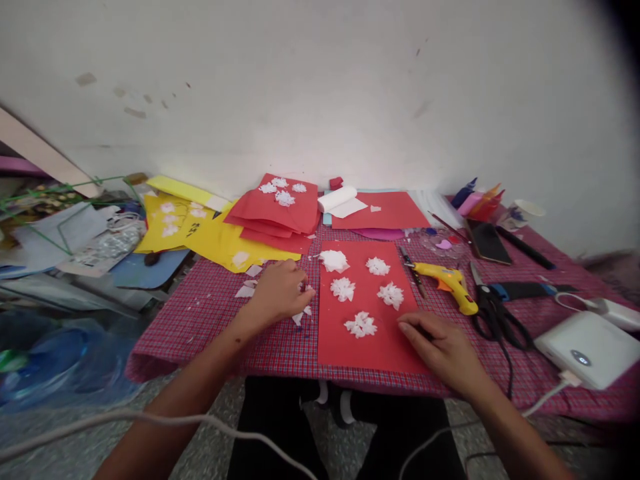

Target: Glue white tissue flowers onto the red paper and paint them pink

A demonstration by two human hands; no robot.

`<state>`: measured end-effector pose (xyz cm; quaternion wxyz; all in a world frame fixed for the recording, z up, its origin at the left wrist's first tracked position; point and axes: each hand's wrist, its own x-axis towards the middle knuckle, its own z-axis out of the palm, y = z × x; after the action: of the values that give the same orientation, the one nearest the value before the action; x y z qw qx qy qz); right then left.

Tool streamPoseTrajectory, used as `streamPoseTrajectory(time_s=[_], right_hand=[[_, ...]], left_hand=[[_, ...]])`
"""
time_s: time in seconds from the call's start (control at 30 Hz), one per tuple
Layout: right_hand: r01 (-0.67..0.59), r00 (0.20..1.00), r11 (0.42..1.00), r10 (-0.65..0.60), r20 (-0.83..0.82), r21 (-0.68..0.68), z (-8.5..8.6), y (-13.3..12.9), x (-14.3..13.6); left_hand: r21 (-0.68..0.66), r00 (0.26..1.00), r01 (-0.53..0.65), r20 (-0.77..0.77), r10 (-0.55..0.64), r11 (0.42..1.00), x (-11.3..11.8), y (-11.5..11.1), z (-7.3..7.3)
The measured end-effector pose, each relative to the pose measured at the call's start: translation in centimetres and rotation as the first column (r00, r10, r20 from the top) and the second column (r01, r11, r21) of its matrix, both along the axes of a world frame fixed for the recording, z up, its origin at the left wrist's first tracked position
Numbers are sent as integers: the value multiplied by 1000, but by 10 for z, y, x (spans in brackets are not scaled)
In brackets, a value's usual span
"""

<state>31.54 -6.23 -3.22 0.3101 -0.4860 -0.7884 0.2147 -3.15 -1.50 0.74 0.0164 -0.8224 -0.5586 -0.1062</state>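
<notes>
A red sheet of paper [370,350] lies in front of me with several crumpled white paper flowers [361,325] on it. At its upper left, a white paper pile [334,260] looks flatter than the flowers. My left hand [280,291] is just left of the sheet, over torn white paper scraps [246,289]. Its fingers are curled together; a bit of white shows by the fingertips, but whether they grip it is unclear. Near the sheet's lower right edge rests my right hand [443,343], loosely closed, with nothing visible in it.
A yellow glue gun [453,283], black scissors [495,317] and a white power bank [590,347] lie at right. Behind are a white paper roll [338,199], stacked red sheets [275,223] and yellow papers [220,237]. A white cable [200,419] crosses the foreground.
</notes>
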Motion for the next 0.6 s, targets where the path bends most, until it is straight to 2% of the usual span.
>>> streamPoseTrajectory(time_s=[0.1,0.23,0.3,0.4,0.47,0.53,0.6], right_hand=[[5,1000,1000,-5,4,-5,-1,1,-1],[4,1000,1000,-4,-8,11,-3,-3,-2],[62,997,996,-58,-47,72,-1,-6,3],[190,982,969,-186,-39,159,12,-2,22],[296,949,938,-310,54,182,24,11,42],[425,865,884,-460,203,193,35,30,62],[485,777,867,-486,400,113,40,50,77]], left_hand=[[26,995,-26,-93,28,999,7,2,-3],[-7,999,5,-53,-5,1000,9,2,-7],[-13,999,33,-19,-33,999,9,2,-6],[-15,994,85,72,-84,996,10,2,1],[-17,974,139,183,-134,990,15,3,8],[-31,931,188,324,-168,982,24,4,14],[-87,870,228,466,-162,970,37,6,17]])
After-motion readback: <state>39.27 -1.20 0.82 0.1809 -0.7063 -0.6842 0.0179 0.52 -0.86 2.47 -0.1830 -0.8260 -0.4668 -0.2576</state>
